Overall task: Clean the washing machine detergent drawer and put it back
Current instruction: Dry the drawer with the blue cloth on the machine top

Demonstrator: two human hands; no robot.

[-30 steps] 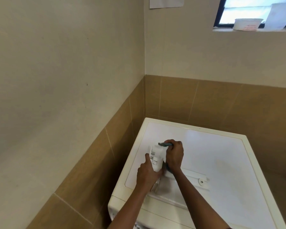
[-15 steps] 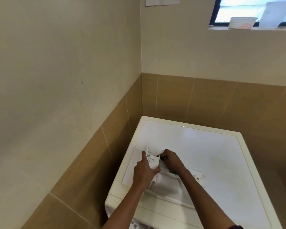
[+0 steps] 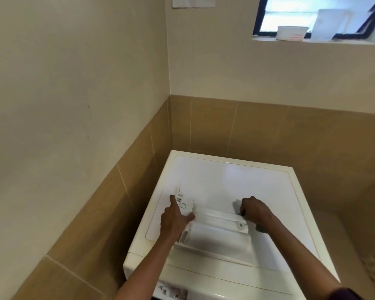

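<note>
The left hand, open with forefinger straight, touched the small insert at 10 o'clock of the drawer, which lay atop the washing machine near its 6 o'clock edge. At the drawer's 2 o'clock the right hand gripped a green scrubber; hard scrubbing could probably skid the loosely steadied drawer off.

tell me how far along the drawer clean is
Done: the detergent drawer is out and lying on top of the washing machine. In hand: the left hand rests on a small white insert; the right hand grips a greenish tool, mostly hidden. Left: finish cleaning, then slide the drawer back into the front.
</note>
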